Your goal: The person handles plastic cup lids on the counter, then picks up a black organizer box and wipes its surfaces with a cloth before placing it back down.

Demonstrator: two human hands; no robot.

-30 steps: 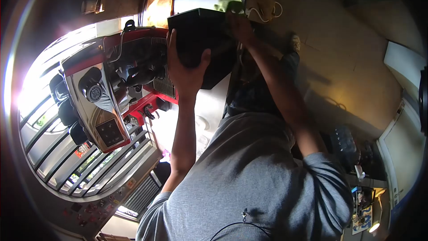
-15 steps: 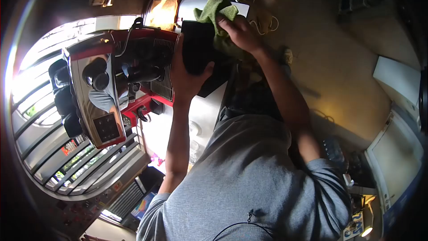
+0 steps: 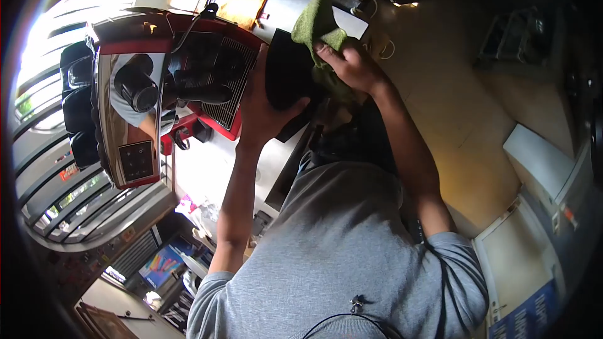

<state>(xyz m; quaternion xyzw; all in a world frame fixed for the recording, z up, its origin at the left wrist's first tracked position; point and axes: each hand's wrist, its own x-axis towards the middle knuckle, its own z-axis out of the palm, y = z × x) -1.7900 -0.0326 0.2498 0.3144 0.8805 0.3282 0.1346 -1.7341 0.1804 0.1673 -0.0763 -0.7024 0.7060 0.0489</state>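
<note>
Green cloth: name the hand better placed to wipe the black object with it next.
Probably the right hand: it grips the green cloth right by the black object. The left hand holds no cloth and is spread along the object's left edge, seemingly steadying it.

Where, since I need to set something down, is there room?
White counter looks bare between machine and left forearm, though glare hides detail; another white patch lies between orange cloth and green cloth. Crowded: between machine and box, around left hand.

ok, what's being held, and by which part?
Right hand holds the crumpled green fabric cloth by its bunched middle; left hand is spread against the black flat-sided box, whether gripping is unclear.
</note>
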